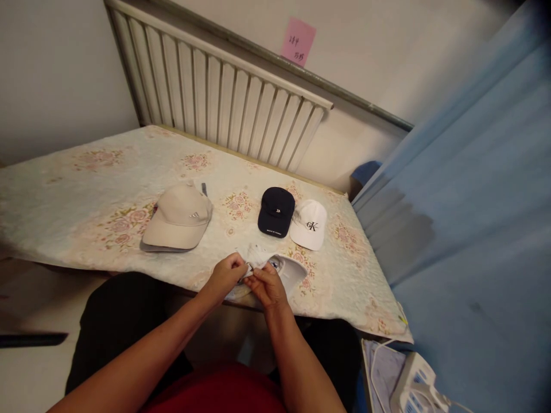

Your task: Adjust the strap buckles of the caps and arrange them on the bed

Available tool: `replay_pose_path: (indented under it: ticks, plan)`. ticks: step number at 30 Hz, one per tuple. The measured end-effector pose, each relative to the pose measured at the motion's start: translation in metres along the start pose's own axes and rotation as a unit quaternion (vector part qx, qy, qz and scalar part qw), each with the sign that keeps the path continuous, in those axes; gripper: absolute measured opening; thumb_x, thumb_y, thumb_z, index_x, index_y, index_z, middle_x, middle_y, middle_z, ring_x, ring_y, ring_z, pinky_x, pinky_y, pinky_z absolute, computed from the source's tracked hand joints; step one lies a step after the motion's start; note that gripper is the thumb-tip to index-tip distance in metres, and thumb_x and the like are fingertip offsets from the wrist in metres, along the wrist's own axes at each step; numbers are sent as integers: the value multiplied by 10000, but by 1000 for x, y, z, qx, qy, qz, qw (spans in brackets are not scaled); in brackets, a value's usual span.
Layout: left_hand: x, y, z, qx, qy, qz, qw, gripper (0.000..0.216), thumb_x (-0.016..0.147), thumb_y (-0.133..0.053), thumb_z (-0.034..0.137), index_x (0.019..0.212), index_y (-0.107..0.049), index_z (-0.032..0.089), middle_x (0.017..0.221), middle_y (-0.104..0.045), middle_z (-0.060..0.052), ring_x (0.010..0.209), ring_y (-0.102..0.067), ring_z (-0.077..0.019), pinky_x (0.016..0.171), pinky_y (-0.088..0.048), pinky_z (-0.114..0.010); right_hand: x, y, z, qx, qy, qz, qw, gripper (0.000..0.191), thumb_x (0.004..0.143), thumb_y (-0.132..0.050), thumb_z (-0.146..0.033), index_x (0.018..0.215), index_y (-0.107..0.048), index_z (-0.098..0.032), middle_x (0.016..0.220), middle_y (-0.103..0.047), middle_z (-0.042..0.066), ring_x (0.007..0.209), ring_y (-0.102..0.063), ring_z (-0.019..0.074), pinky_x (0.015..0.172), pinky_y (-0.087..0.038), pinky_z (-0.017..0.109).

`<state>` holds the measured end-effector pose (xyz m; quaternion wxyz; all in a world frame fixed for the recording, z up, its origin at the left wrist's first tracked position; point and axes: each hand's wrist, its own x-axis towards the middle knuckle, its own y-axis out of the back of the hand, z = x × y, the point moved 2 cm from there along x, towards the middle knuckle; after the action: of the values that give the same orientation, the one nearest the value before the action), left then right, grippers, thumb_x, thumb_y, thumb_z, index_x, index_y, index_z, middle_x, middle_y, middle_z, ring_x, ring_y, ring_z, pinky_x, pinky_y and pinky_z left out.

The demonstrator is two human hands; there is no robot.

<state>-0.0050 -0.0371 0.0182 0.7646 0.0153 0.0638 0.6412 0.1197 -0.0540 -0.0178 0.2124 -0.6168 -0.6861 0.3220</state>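
Note:
A white baseball cap [295,272] lies tipped over at the near edge of the bed, its brim toward the right and part of its inside showing. My left hand [228,272] pinches the cap's back strap near a small metal buckle. Close beside it, my right hand [267,284] grips the same strap from the other side. Fingers hide most of the buckle. Beyond my hands, a black cap [276,210] sits against a white cap with black letters [310,225]. Off to the left rests a beige cap [181,215], its brim facing me.
A flowered sheet [241,172] covers the bed. A white radiator [215,80] runs along the far wall under a pink note [298,41]. On the right hangs a blue curtain [456,229]. A white power strip [415,381] with cables sits at the lower right.

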Motion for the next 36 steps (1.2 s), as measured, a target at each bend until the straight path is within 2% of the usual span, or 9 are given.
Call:
replay_pose_path:
  ticks: [13, 18, 21, 27, 32, 36]
  plan:
    - [2, -4, -10, 28, 22, 42, 999, 158, 649, -536, 287, 567, -424, 211, 518, -431, 69, 532, -420, -120, 518, -313, -238, 2, 2, 5, -36, 24, 10, 999, 297, 641, -735, -160, 925, -650, -180, 869, -713, 17, 690, -648, 143, 625, -541, 272]
    - [1, -5, -11, 34, 3, 62, 997, 168, 675, -534, 296, 576, -425, 213, 517, -436, 69, 534, -440, -123, 519, -326, -239, 2, 0, 5, -40, 33, 6, 999, 282, 641, -735, -156, 909, -653, -185, 890, -714, 17, 723, -653, 151, 633, -544, 275]
    - [0, -4, -11, 18, -3, 49, 999, 135, 682, -544, 298, 622, -465, 207, 547, -460, 69, 544, -455, -120, 537, -348, -239, 1, 1, 4, -36, 35, 7, 999, 276, 637, -743, -153, 897, -654, -187, 884, -714, 14, 732, -653, 155, 623, -543, 273]
    - [0, 0, -13, -56, 1, -16, 998, 161, 657, -597, 299, 720, -485, 203, 577, -510, 75, 554, -508, -118, 560, -377, -236, 0, 1, 3, -33, 37, 10, 999, 277, 642, -734, -141, 905, -655, -181, 882, -714, 23, 726, -650, 148, 628, -534, 266]
    - [2, 2, -14, -30, 18, 11, 999, 179, 635, -618, 297, 700, -483, 199, 566, -506, 76, 530, -485, -110, 538, -357, -232, -2, -3, 1, -35, 34, -8, 999, 270, 667, -695, -154, 933, -651, -167, 909, -706, 44, 744, -644, 156, 650, -528, 279]
    - [2, 2, -14, -1, 18, 20, 1000, 179, 643, -619, 312, 682, -486, 199, 573, -513, 68, 553, -502, -122, 556, -373, -243, -4, -5, 0, -38, 35, -9, 999, 276, 660, -677, -162, 935, -649, -167, 831, -688, 22, 645, -603, 127, 644, -516, 278]
